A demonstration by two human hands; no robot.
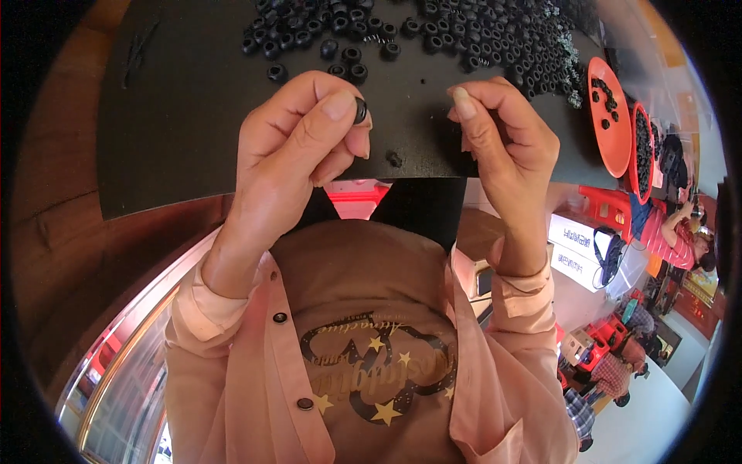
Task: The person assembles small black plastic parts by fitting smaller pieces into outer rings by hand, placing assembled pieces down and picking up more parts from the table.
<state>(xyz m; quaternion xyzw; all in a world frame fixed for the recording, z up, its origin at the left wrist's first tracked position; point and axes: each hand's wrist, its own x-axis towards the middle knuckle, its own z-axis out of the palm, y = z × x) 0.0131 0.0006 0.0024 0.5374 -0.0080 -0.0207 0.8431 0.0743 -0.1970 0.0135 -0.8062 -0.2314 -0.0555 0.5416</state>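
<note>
My left hand pinches a small round black hollow plastic piece between thumb and fingertips, just above the dark tabletop. Apart from it, on the right, my right hand is closed with thumb against forefinger; whatever it holds is hidden or too small to make out. Beyond both hands lies a large spread of similar black pieces, many with their round holes showing. A few metal springs lie among them, and a pile of silvery springs sits at the right side.
A small dark bit rests near the table's front edge. Off to the right are an orange-red plate with several black parts and a red basket full of dark parts. White boxes stand lower right; other people sit farther off.
</note>
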